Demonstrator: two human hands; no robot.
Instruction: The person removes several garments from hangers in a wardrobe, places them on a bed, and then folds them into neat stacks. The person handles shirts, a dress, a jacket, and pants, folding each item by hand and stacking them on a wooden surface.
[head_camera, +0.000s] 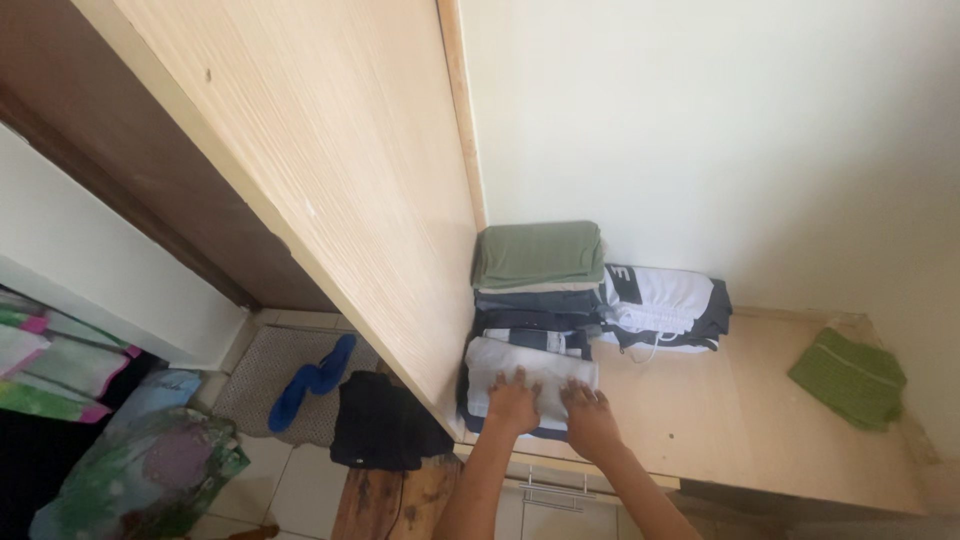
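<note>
Shelf (760, 400): one, pale wood, bore every folded garment.
Stack (537, 290): one pile at the back corner, green top (537, 252) over about three darker folds.
Jersey (665, 305): one, white and navy, just beside the stack.
White cloth (530, 372): one, folded, at the front edge.
Green cloth (848, 377): one, well apart, far right.
Hands: two, left hand (513, 402) and right hand (590, 412) pressed flat on the white cloth, fingers spread, gripping nothing.
Slippers (312, 382): two, blue, on the floor mat (262, 375).

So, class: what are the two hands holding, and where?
Neither hand grips anything: left hand and right hand lie flat on top of the folded white cloth.
</note>
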